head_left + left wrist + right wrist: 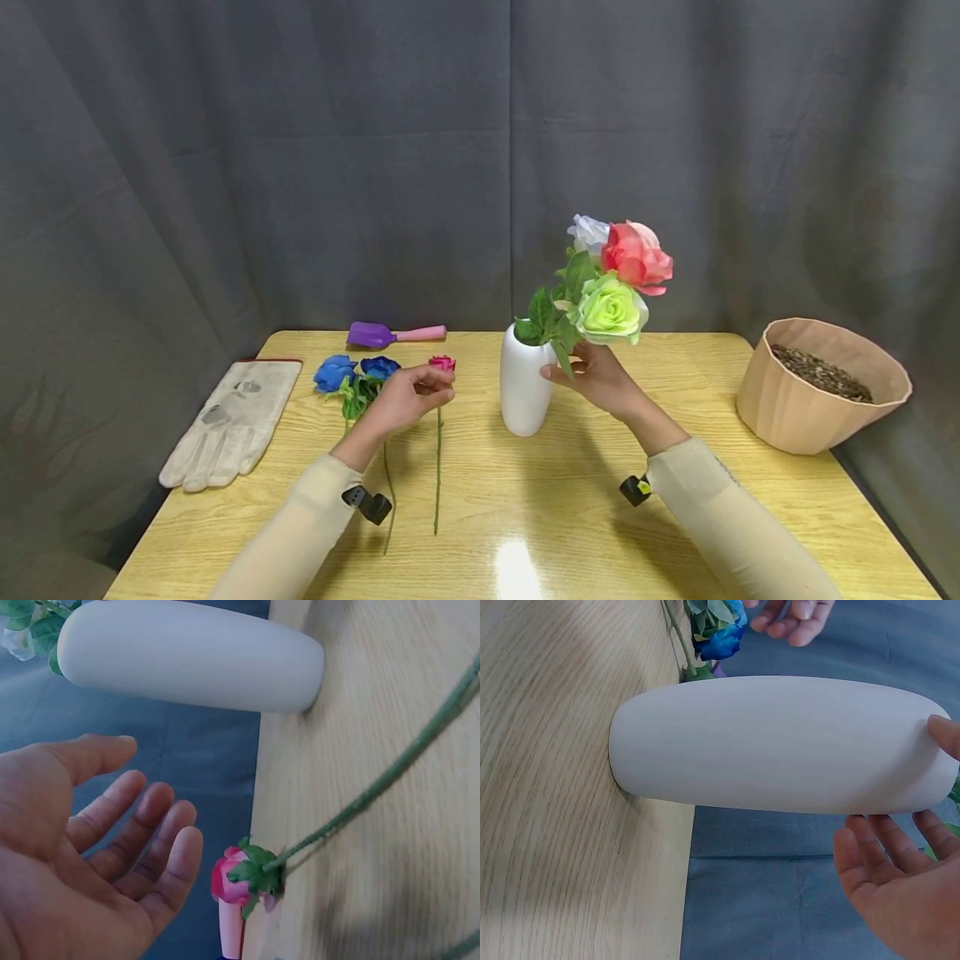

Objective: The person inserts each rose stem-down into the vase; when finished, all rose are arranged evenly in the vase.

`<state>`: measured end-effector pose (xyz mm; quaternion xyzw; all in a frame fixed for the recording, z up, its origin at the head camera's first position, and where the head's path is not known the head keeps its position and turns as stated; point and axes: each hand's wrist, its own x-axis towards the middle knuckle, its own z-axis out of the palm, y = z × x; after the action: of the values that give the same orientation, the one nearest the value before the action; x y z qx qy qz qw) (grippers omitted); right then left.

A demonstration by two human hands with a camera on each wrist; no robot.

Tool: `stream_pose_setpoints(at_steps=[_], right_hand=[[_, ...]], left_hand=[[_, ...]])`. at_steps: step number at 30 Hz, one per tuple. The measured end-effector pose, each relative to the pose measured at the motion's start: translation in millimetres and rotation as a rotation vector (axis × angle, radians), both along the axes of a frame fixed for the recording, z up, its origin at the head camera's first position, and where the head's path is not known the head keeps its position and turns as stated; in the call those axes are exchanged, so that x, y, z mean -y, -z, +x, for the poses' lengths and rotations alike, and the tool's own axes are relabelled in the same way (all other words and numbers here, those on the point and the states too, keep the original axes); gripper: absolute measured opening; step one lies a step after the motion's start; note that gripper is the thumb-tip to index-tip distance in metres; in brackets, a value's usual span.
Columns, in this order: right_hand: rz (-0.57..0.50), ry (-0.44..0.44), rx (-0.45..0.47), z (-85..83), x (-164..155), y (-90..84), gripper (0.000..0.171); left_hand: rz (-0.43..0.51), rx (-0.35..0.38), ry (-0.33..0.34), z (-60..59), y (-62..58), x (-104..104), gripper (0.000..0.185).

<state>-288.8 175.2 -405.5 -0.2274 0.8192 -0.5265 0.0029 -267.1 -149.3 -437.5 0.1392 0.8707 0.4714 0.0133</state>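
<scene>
A white vase (521, 387) stands upright on the table, holding a coral rose (633, 257), a green rose (609, 308) and a pale bluish-white rose (588, 233) that lean right. My right hand (603, 379) grips the vase near its rim; in the right wrist view the thumb and the fingers touch it on different sides. My left hand (408, 400) hovers empty beside a pink rose (232, 879), fingers loosely bent and apart from it. That rose lies on the table with its long stem toward me. Left of it lie two blue roses (334, 373), partly hidden behind my left hand.
A purple scoop with a pink handle (420, 333) lies at the table's back edge. Pale work gloves (238, 417) rest at the left edge. On the right stands a peach pot (780, 408) holding dark soil-like material. A grey curtain (375, 167) hangs behind.
</scene>
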Motion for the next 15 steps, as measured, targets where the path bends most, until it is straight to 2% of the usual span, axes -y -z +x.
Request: stream_pose_setpoints(at_steps=[8,15], right_hand=[[0.001,-0.004,-0.003,0.2,0.3,-0.8,0.068],[-0.005,-0.011,-0.018,0.3,0.4,-1.2,0.069]], left_hand=[[-0.049,0.099,-0.06,1.0,7.9,5.9,0.025],[-0.093,0.126,-0.115,-0.1,16.3,7.3,0.025]])
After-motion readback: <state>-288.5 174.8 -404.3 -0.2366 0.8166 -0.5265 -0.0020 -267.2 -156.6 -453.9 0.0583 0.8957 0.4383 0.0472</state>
